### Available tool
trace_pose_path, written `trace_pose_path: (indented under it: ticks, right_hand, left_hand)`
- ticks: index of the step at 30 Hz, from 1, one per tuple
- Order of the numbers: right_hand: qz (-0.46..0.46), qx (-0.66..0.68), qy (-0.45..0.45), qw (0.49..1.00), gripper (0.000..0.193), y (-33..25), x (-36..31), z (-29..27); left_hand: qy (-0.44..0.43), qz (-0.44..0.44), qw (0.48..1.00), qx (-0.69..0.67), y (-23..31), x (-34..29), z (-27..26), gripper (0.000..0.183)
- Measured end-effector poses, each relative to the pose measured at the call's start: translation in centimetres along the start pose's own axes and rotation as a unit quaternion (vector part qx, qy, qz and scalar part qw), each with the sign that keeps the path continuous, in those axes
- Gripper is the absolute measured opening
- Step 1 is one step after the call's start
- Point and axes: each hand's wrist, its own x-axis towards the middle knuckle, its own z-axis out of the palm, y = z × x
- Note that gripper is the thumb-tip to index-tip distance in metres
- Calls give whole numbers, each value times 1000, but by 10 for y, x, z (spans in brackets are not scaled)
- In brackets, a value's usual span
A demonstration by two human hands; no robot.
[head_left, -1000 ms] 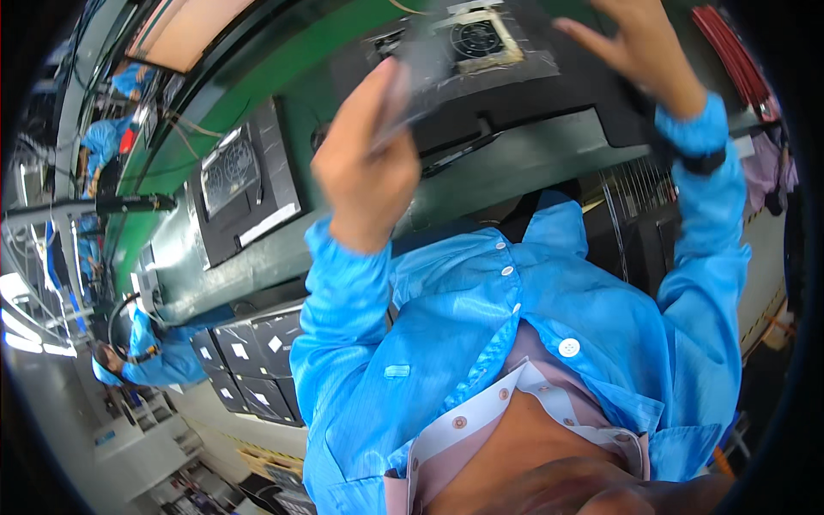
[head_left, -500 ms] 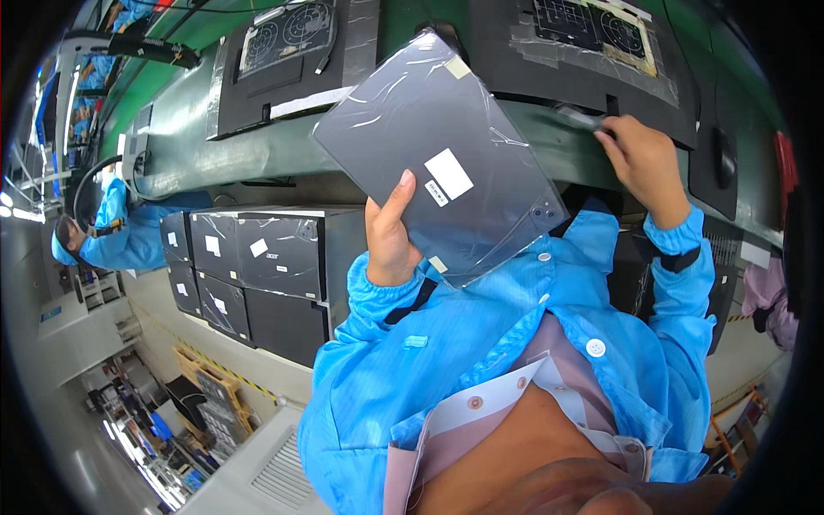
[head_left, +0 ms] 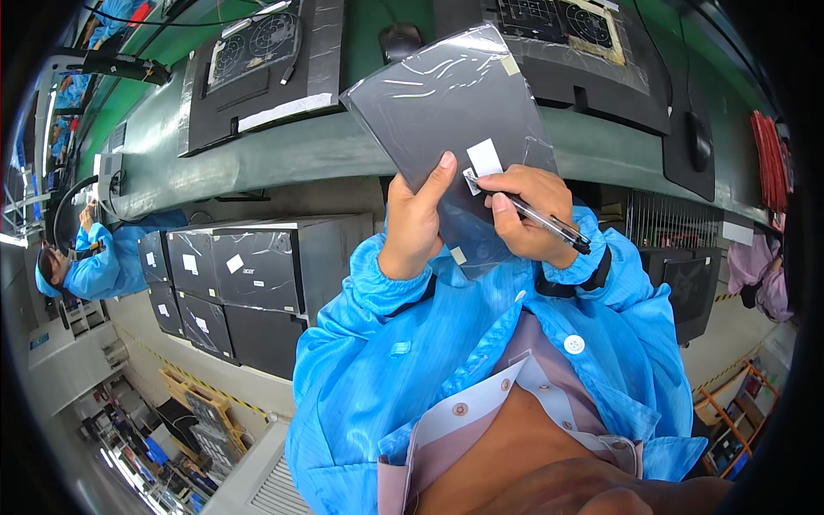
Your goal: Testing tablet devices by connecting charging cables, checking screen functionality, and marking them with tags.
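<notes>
A dark grey tablet [head_left: 438, 112] in clear film is tilted up before my chest, its back facing me. My left hand [head_left: 416, 210] grips its left edge, thumb across the back and the other fingers hidden behind it. On the back are a white label [head_left: 484, 157] and, just below it, a smaller printed label [head_left: 471, 181]. In my right hand [head_left: 536, 206] is a black and clear pen [head_left: 545, 221], pinched between thumb and fingers. The pen's tip is at the small label; I cannot tell whether it touches. My right hand covers the tablet's lower right part.
Beyond the tablet runs a green bench [head_left: 257, 159] with two black fixture boards, the left board [head_left: 210, 129] among them. A mouse [head_left: 699, 142] lies on its pad at the right. Black film-wrapped cases [head_left: 257, 262] stand stacked at the left, near a person in blue [head_left: 107, 262].
My right hand has come from the bench to the tablet, bringing the pen to the small label. The tablet has turned more upright. The view has shifted slightly.
</notes>
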Motion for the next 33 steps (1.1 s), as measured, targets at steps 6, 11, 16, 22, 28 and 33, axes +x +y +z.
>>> trace_pose_path:
  ticks: [6,11,16,22,28,33]
  right_hand:
    - [21,-52,34,998,24,4,-11,8]
    - [-12,-114,129,985,27,9,-2,-17]
    - [132,-339,7,931,25,25,-2,-73]
    - [213,-377,-44,900,38,56,-17,-89]
    - [228,-350,31,908,40,82,-20,-86]
    - [218,-326,38,919,38,81,-19,-89]
  left_hand:
    - [-6,-1,1000,2,-1,-2,4,31]
    - [45,48,997,-32,22,-29,-21,35]
    - [242,182,953,-12,79,-121,-123,40]
    - [385,200,895,-98,116,-271,-279,30]
    - [577,177,797,-15,62,-349,-354,36]
    - [688,91,707,140,58,-349,-360,48]
